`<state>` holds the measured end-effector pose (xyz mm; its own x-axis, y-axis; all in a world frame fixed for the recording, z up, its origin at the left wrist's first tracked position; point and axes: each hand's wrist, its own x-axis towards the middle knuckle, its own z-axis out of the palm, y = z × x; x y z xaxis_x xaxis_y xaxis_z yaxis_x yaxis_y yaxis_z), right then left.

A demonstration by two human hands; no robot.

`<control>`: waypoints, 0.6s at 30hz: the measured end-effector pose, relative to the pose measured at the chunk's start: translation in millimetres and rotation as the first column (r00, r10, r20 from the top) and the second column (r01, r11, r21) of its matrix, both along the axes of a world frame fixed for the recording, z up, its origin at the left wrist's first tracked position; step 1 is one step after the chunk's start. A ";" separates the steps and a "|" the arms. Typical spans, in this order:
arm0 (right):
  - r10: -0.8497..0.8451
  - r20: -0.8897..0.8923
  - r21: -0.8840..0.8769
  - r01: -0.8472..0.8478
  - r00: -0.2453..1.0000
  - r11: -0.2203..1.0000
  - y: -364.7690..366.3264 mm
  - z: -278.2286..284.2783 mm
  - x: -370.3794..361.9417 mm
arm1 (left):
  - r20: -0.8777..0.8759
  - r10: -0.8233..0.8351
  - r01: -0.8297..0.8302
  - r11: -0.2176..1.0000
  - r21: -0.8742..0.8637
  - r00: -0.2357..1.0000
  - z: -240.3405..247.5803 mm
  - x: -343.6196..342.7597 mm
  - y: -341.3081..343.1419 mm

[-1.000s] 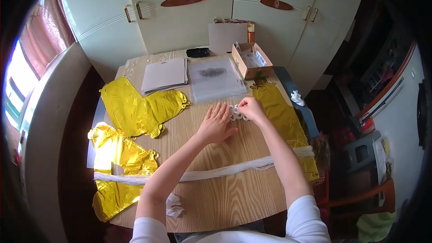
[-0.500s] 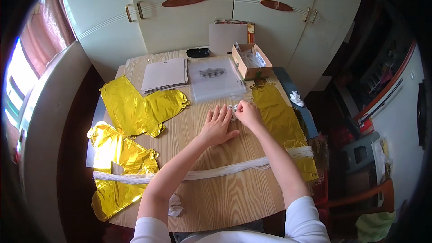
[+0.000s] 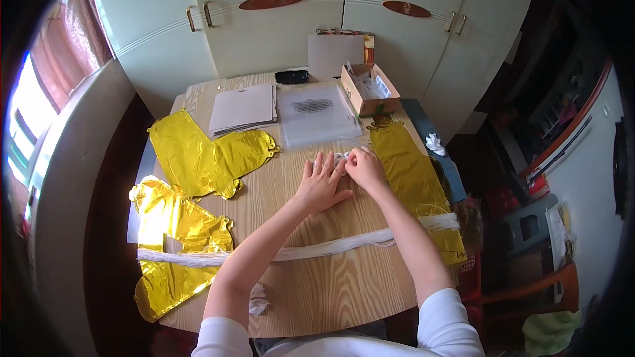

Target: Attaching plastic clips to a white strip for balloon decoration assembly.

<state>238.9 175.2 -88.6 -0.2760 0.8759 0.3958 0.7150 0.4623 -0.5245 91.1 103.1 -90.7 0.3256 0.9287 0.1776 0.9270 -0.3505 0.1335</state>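
Observation:
My left hand (image 3: 320,185) lies palm down on the wooden table, its fingers stretched out and spread a little. Beside its fingertips, my right hand (image 3: 365,169) is closed, thumb and fingers pinched at a small white item (image 3: 340,157). Both hands cover much of that item, so its kind does not show. Under my forearms, a long bundle of white strings (image 3: 331,247) runs across the table. To the right of my right hand lies a flat gold foil sheet (image 3: 400,158) with small loops at its edge.
More gold foil pieces (image 3: 192,158) lie at the left. Farther back are grey boards (image 3: 243,107), clear plastic sleeves (image 3: 314,129), a black case (image 3: 292,77) and a cardboard box (image 3: 362,98) of plastic items. Crumpled white tissue (image 3: 258,299) lies near the table's front edge.
My right hand has turned slightly and shifted a little down over the white item, so less of it shows. The left hand stays almost in place.

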 end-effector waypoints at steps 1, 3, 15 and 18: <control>0.013 -0.039 0.031 -0.011 0.999 0.999 -0.8 1.7 0.7 | 0.011 0.004 -0.004 1.000 -0.007 1.000 4.4 -1.6 -0.8; 0.034 -0.060 0.077 -0.029 0.998 0.997 -11.6 14.5 -0.5 | 0.044 0.007 -0.008 1.000 0.019 0.999 13.4 -7.4 -4.7; 0.603 0.030 -0.247 -0.579 0.797 0.777 -143.6 32.1 -7.1 | 0.422 0.016 0.013 0.998 -0.067 0.907 54.2 -74.7 -135.8; 0.591 -0.008 -0.224 -0.577 0.807 0.785 -151.4 28.5 -13.9 | 0.390 0.062 -0.040 0.997 -0.064 0.919 50.7 -79.3 -156.7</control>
